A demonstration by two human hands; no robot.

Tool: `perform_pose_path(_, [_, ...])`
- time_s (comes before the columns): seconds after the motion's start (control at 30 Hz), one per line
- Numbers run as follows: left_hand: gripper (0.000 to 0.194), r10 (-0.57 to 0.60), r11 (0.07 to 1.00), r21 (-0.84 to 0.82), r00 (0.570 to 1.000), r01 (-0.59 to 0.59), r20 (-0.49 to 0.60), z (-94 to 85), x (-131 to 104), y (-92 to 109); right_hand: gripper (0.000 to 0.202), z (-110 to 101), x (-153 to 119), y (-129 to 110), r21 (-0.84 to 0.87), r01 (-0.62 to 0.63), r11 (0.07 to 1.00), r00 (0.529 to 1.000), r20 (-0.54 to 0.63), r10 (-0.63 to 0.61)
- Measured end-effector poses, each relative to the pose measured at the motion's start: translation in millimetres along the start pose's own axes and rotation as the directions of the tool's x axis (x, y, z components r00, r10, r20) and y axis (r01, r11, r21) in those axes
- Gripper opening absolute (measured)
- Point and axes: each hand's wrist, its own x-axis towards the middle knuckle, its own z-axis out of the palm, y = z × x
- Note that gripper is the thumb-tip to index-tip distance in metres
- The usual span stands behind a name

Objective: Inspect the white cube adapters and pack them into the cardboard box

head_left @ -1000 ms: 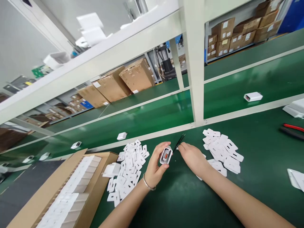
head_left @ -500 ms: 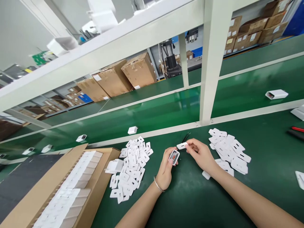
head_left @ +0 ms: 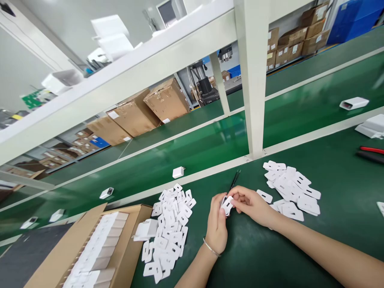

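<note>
My left hand [head_left: 217, 226], with a bracelet at its wrist, is closed around a small white charger housing [head_left: 223, 200]. A white slotted cover plate [head_left: 227, 204] lies tilted over the housing's open end and hides most of it. The fingertips of my right hand [head_left: 251, 206] pinch this plate at its right edge. Whether the plate sits inside the rim, I cannot tell. Just beyond my hands lie black tweezers [head_left: 235, 180]. Loose white cover plates form one pile [head_left: 169, 228] to the left and another pile [head_left: 294, 190] to the right.
A cardboard box [head_left: 132, 236] with white dividers stands at left. White chargers, including one [head_left: 178, 172] in front of me and one [head_left: 354, 103] at right, lie on the green conveyor belt [head_left: 210, 148]. A metal post [head_left: 253, 80] rises ahead. Red-and-black handles [head_left: 372, 153] lie far right.
My right hand has brought the cover plate down onto the housing's open end; before, the two were apart. The conveyor chargers have shifted position, and the camera view has turned slightly.
</note>
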Motion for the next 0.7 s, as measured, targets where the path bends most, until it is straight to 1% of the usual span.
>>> perform_pose_path(0.1, [0.044,0.026,0.999,0.028,0.998,-0.028,0.055,-0.9,1.7,6.6,0.026,-4.3,1.3,0.9,-0.024,0.005,1.0,1.0,0.02,-0.004])
perform_pose_path(0.2, [0.041,0.022,0.999,0.033,0.998,-0.023,0.051,-1.2,3.3,9.6,0.026,-6.1,2.6,-0.1,-0.041,-0.003,0.999,0.999,0.037,0.005])
perform_pose_path(0.3, [0.037,0.036,0.998,0.04,0.998,-0.039,0.061,-1.8,3.8,8.2,0.026,-6.1,2.4,-0.6,-0.092,0.0,0.996,0.999,0.045,0.004])
perform_pose_path(0.43, [0.036,0.083,0.996,0.028,0.994,-0.085,0.065,-3.2,2.0,5.2,0.039,-4.3,-0.1,-0.1,-0.116,0.0,0.993,0.998,0.058,0.007])
perform_pose_path(0.57, [0.036,0.17,0.985,0.017,0.984,-0.171,0.056,-2.9,-3.3,6.8,0.04,-1.1,-5.1,-4.2,-0.092,-0.036,0.995,0.992,0.115,0.047])
perform_pose_path(0.7, [0.038,0.204,0.978,0.034,0.978,-0.205,0.03,-2.2,-8.5,9.2,0.045,1.1,-11.0,-11.6,-0.144,0.002,0.99,0.987,0.158,0.021])
